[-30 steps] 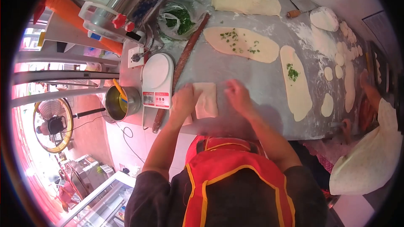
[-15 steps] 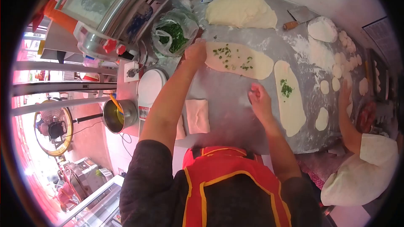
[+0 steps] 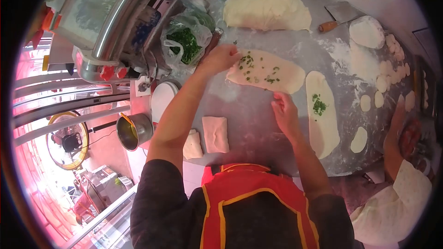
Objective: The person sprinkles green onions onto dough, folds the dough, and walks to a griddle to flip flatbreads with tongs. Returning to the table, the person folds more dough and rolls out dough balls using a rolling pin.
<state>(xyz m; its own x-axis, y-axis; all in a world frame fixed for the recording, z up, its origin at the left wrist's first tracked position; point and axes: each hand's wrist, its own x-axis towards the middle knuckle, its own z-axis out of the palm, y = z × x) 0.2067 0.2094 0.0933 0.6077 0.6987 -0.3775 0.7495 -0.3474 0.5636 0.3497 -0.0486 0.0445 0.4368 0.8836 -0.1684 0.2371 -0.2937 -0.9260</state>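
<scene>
Person's two bare hands at a rolled dough sheet, described from near to far. Nearest the red apron (image 3: 251, 186), two folded dough parcels (image 3: 215, 134) lie side by side on the floured surface (image 3: 249, 124). Beyond them, the right hand (image 3: 286, 110) is at the near edge of the dough sheet (image 3: 266, 70), its grip loosely curled, not closed, with nothing visible in it. To its right lies a second dough strip (image 3: 321, 129), bearing a small heap of chopped greens. The sheet itself lies flat between the hands, greens scattered along it. The left hand (image 3: 224, 58) is at its left end, fingers bent; whether that grip pinches the dough cannot be told. Dough this thin would probably be best handled with light, even finger pressure, both hands level, so that it neither stretches nor sheds its greens. Farther off are a plastic bag of greens (image 3: 184, 44) and a large dough mass (image 3: 267, 7).
</scene>
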